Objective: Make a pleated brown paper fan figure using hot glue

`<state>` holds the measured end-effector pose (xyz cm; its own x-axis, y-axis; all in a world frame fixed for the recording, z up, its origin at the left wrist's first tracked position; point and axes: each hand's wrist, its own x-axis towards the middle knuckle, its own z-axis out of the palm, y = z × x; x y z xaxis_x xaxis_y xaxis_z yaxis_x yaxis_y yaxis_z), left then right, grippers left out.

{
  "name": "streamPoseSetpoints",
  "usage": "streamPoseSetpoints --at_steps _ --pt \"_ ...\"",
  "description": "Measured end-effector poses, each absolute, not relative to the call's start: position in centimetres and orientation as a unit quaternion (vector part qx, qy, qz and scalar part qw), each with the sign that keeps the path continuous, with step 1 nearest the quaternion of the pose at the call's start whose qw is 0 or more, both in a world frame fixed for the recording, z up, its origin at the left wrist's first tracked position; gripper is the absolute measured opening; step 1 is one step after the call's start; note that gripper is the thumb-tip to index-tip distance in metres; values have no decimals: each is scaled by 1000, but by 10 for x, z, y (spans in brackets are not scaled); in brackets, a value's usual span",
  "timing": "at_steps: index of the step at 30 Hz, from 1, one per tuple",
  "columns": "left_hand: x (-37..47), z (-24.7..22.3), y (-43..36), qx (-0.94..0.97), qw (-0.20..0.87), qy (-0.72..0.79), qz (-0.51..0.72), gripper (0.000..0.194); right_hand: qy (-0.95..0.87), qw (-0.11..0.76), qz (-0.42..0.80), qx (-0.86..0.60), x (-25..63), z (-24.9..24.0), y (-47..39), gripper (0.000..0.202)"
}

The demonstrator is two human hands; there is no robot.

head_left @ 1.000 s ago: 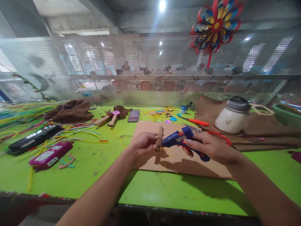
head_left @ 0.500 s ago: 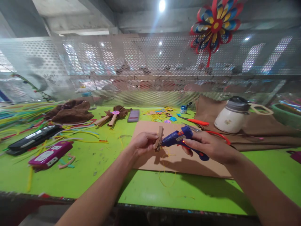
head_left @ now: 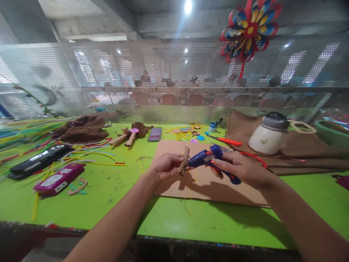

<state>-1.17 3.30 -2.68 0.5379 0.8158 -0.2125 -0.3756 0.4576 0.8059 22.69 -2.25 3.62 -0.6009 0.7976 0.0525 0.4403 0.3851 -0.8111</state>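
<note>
My left hand (head_left: 168,166) is closed on a small folded brown strip piece (head_left: 184,160), held tilted upright above a tan board (head_left: 169,187). My right hand (head_left: 237,165) grips a blue glue gun (head_left: 205,157) that points left. Its nozzle is at the lower right side of the brown piece; whether they touch cannot be made out. A thin yellow string (head_left: 188,208) hangs in loops below the piece, over the board and the green table (head_left: 109,214).
At left lie a purple power strip (head_left: 60,179), a black device (head_left: 40,162) and coloured strips. Behind are a brown paper figure (head_left: 133,134) and paper scraps. Red-handled scissors (head_left: 255,157), brown cloth (head_left: 308,140) and a white kettle-like jug (head_left: 268,136) stand or lie at right.
The glue gun in my right hand has tilted and shifted very slightly. My left hand and the brown piece have hardly moved.
</note>
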Motion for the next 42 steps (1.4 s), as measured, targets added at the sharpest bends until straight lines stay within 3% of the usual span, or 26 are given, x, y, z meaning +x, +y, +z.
streamPoseSetpoints --at_steps 42 --pt "-13 -28 35 363 801 311 360 22 -798 222 398 -394 227 36 -24 43"
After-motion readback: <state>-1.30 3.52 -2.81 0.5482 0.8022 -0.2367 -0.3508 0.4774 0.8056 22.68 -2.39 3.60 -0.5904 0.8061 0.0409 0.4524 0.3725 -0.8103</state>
